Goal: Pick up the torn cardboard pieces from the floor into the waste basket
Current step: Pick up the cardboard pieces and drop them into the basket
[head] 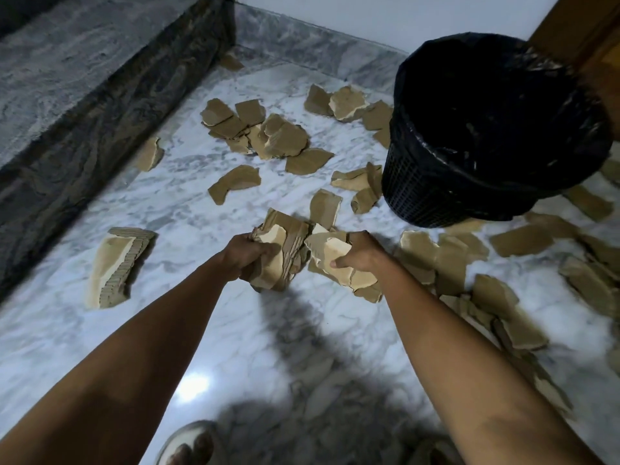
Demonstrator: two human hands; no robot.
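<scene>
While clutching torn cardboard pieces (281,250) just short of the waste basket (496,129), left hand (246,255) and right hand (360,255) each clamped on a bundle. Light, stiff, ragged-edged, likely to slip loose; best pinched across stacked flats. More scattered around basket on marble floor (188,203).
</scene>
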